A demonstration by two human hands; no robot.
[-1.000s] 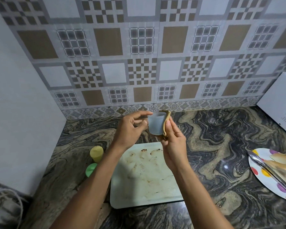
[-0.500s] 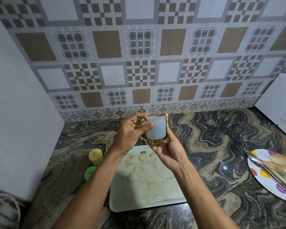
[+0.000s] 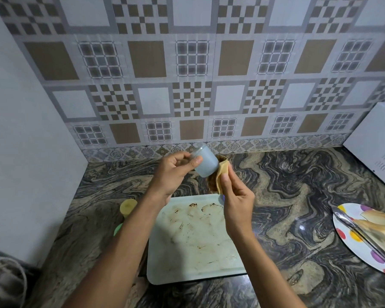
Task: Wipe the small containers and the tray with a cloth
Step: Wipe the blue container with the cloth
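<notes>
Lying near the front edge of the counter [image 3: 287, 196], the pale green tray [image 3: 187, 267] has brown marks on it, so it is not wiped yet. Above its far edge, the left hand [image 3: 176, 172] grips the small blue container [image 3: 203, 162] with curled fingers and thumb. Half a second ago it stood straight up; now it is tipped sideways. The right hand [image 3: 238, 201] pinches the tan cloth [image 3: 222, 175], which has come out from under the container and touches its lower side. I think another side is being wiped. The yellow container [image 3: 128, 206] and green container [image 3: 118, 228] wait by the tray's left edge.
</notes>
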